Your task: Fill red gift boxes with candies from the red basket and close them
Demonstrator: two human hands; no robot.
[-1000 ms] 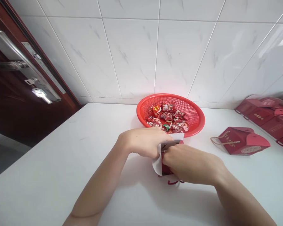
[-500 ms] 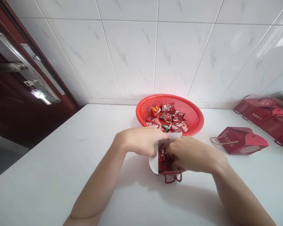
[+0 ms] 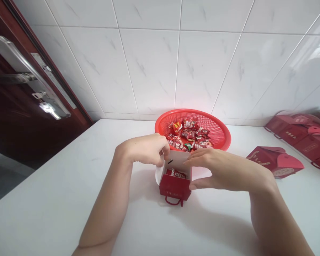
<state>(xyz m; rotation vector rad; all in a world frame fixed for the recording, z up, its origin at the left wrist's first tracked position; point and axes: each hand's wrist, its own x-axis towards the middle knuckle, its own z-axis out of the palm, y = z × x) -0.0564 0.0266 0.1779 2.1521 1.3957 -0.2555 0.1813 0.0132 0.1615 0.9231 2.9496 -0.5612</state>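
Observation:
A small red box [image 3: 175, 187] with a white inside and a dark red cord handle stands with its top open on the white table. Red-wrapped sweets [image 3: 179, 174] lie inside it. At the box's back left corner is my left hand [image 3: 148, 150], its fingers curled against the upper edge; whether it pinches the flap is hard to make out. My right hand [image 3: 216, 170] is at the box's right side, thumb and fingers spread apart, with nothing held. Behind the box, a red perforated basket [image 3: 221, 131] holds several wrapped sweets [image 3: 189, 134], mostly red.
A closed red box [image 3: 277, 161] stands to the right of my right hand. Several more red boxes [image 3: 301, 137] are lined up at the far right by the tiled wall [image 3: 149, 71]. On the left is a dark red door [image 3: 16, 117] with keys in its lock.
My right hand has come out of the box and its fingers have spread. The box has turned and shifted left. My left hand has moved slightly left with it.

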